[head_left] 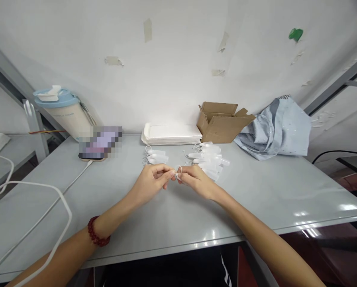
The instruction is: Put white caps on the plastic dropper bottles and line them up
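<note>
My left hand [153, 181] and my right hand [199, 181] meet over the middle of the table, fingertips pinched together. Between them is a small white piece with a thin looped cord [180, 169]; the fingers cover most of it. Just behind my left hand lies a small group of translucent white tube-like pieces [157, 156] with cord loops. A larger pile of similar pieces [210, 157] spreads behind my right hand, some overlapping.
A stack of white envelopes or flat packets [172, 134] lies against the wall beside an open cardboard box [222, 126]. A grey-blue cloth bag [274, 131] slumps at right. At left are a tumbler [65, 113], a phone [101, 143] and its white cable [59, 189].
</note>
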`<action>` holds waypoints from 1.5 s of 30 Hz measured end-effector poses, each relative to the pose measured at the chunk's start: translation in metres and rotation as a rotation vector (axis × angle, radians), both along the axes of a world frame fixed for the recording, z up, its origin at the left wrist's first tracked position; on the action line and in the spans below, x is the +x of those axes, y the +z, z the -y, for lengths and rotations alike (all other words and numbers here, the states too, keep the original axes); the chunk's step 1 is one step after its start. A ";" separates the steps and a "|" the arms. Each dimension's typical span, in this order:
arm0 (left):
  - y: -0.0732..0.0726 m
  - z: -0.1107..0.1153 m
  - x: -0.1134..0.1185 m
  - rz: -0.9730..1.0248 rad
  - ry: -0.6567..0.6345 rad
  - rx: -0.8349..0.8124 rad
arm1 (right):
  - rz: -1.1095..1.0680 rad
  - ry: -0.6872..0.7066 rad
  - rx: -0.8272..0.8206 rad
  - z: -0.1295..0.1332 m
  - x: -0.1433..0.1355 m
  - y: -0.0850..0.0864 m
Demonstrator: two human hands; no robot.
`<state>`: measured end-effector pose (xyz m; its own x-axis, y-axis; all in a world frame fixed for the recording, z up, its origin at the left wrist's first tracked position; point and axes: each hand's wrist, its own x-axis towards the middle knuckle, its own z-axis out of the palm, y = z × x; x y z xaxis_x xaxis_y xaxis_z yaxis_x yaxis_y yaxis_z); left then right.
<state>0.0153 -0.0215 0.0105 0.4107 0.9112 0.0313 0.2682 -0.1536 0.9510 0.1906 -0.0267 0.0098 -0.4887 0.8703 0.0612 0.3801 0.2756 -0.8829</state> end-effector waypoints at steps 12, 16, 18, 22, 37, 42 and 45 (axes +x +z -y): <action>0.007 -0.002 -0.006 -0.026 -0.016 -0.015 | 0.044 -0.001 0.030 0.000 0.001 0.004; 0.007 -0.001 -0.006 -0.026 -0.039 -0.021 | 0.066 0.017 0.020 0.001 0.001 0.004; 0.008 -0.001 -0.007 -0.037 -0.050 -0.031 | 0.068 0.024 0.022 0.001 0.001 0.005; 0.011 -0.004 -0.009 -0.028 -0.051 -0.021 | 0.064 0.031 0.042 0.000 0.003 0.006; 0.012 -0.020 -0.023 0.010 0.026 -0.009 | 0.161 -0.019 0.087 -0.003 0.007 0.012; 0.018 -0.041 -0.053 -0.029 0.232 -0.081 | 0.290 -0.197 0.324 -0.013 0.019 0.010; 0.020 -0.045 -0.059 -0.109 0.235 -0.131 | 0.423 -0.285 0.479 -0.021 0.025 0.004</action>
